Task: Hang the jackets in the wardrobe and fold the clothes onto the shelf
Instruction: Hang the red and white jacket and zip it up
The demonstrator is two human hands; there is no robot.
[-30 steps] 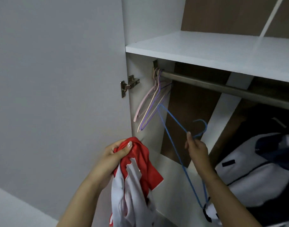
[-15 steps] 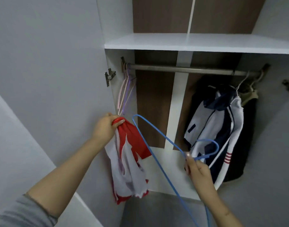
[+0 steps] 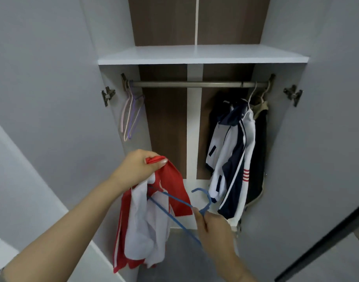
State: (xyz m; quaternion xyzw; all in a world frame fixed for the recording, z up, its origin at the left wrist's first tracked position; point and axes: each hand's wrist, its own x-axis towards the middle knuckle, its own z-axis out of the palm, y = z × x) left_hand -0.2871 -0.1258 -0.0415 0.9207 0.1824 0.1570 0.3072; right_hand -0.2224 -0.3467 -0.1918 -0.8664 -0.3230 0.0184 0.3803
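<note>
My left hand point(image 3: 139, 166) grips the bunched top of a red and white jacket point(image 3: 148, 220), which hangs down in front of the open wardrobe. A blue wire hanger point(image 3: 174, 202) is pinched at its neck by my right hand point(image 3: 212, 226), below its hook; its far end pokes into the jacket near the collar. Across the wardrobe runs a metal rail point(image 3: 194, 84). A white and navy jacket point(image 3: 233, 157) hangs at the rail's right end, with a dark garment point(image 3: 259, 151) behind it.
Several pastel hangers point(image 3: 129, 117) hang bare at the rail's left end. A white shelf point(image 3: 203, 54) sits above the rail. Both wardrobe doors stand open, with hinges at left point(image 3: 107, 95) and right point(image 3: 293, 94). The rail's middle is bare.
The view has pulled back and centred on the wardrobe. My right hand brought the blue hanger down and left, so its end now enters the red and white jacket.
</note>
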